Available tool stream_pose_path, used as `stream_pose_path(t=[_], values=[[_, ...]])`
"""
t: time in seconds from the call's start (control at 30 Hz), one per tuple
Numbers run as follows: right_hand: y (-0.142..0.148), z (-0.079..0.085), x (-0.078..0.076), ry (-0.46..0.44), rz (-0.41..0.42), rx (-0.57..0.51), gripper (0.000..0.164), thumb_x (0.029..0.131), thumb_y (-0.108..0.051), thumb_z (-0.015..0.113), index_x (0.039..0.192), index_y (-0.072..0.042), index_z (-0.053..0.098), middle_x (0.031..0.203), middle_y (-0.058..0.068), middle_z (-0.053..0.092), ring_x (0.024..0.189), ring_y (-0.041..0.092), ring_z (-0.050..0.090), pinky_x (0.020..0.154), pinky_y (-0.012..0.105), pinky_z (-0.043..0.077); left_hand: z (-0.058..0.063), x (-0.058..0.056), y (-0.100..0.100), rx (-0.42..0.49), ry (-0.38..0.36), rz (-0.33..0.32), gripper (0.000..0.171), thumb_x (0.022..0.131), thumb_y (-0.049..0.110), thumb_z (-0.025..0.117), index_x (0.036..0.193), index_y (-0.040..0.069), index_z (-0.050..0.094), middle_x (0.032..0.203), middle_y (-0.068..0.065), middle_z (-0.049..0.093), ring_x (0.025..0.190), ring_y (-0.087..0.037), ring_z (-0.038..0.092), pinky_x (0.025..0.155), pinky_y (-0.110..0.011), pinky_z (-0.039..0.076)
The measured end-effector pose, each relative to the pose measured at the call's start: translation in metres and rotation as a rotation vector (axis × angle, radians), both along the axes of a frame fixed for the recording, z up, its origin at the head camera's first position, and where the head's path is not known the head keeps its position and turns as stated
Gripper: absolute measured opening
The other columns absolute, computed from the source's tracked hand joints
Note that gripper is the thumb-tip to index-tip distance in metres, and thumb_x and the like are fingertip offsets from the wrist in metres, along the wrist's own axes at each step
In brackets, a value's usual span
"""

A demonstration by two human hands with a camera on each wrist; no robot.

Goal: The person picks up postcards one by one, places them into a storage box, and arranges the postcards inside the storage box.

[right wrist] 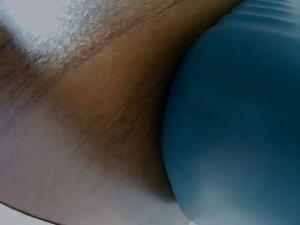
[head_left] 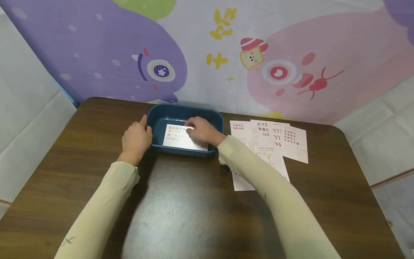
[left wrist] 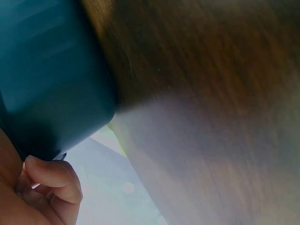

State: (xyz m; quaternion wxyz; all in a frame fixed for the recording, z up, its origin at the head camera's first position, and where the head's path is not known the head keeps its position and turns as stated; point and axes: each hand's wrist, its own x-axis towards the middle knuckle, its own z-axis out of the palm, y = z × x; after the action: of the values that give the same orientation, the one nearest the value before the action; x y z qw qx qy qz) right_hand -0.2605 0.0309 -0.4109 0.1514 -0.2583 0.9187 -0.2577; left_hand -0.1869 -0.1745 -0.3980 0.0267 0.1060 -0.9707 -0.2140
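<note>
**Blue tray (head_left: 181,150) held by one hand, white card (head_left: 176,139) pinched by the other**

From my distant seat, I take the head view first. The tray sits near the far edge of a brown wood-grain table (head_left: 174,205). At its left end, I see the left hand (head_left: 136,139) gripping the rim with bent fingers. The right hand (head_left: 201,130) reaches inside, its thumb and forefinger pinching the card at the upper edge. That card is within the tray, along the near wall, its printed characters facing up; I cannot tell whether it lies fully flat. The hands are apart, with part of the card between them.

Just right of the tray, I make out several overlapping printed sheets (head_left: 240,138) on the table, partly covered by the pale right sleeve (head_left: 281,208). A small yellow-and-black object (head_left: 224,166) peeks out beside that cuff, too hidden for me to identify. Behind everything hangs a backdrop (head_left: 207,97) with purple and pink cartoon figures.

My left wrist view shows the tray's outer wall and a rounded corner, with curled fingers (left wrist: 56,180) at its edge.

On my right wrist view, the tray's curved outside wall fills the right side, beside the wood grain; from this angle I cannot tell how the right fingers lie.
</note>
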Motion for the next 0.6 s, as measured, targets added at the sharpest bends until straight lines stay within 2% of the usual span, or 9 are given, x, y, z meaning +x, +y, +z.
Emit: stream_pose_path(t=[0.13,0.37,0.6], values=[[0.0012,-0.0007,-0.0003,0.008,0.021,0.018,0.031,0.086,-0.021,0.049,0.113,-0.010,0.057,0.109,0.005,0.055,0.098,0.015,0.049,0.089,0.033,0.039,0.0001,0.0001,0.0000,-0.004,0.002,0.002,0.049,0.090,0.021,0.036,0.136,0.006,0.032,0.112,-0.026,0.052,0.091,-0.041,0.053,0.076,-0.052,0.042],[0.0001,-0.0015,-0.0020,-0.002,0.025,0.051,0.031,0.086,-0.023,0.053,0.114,-0.011,0.058,0.109,0.005,0.056,0.093,0.015,0.048,0.086,0.031,0.040,0.0014,-0.0002,-0.0010,-0.003,-0.008,0.004,0.049,0.091,0.021,0.035,0.137,0.006,0.031,0.115,-0.026,0.051,0.092,-0.041,0.053,0.078,-0.052,0.042],[-0.0006,-0.0053,-0.0009,0.013,0.039,0.099,0.033,0.086,-0.023,0.053,0.116,-0.011,0.057,0.114,0.006,0.056,0.101,0.017,0.048,0.091,0.032,0.038,-0.0009,-0.0004,-0.0011,-0.001,-0.028,0.002,0.050,0.091,0.022,0.035,0.138,0.007,0.029,0.117,-0.026,0.050,0.093,-0.040,0.052,0.079,-0.052,0.041]])
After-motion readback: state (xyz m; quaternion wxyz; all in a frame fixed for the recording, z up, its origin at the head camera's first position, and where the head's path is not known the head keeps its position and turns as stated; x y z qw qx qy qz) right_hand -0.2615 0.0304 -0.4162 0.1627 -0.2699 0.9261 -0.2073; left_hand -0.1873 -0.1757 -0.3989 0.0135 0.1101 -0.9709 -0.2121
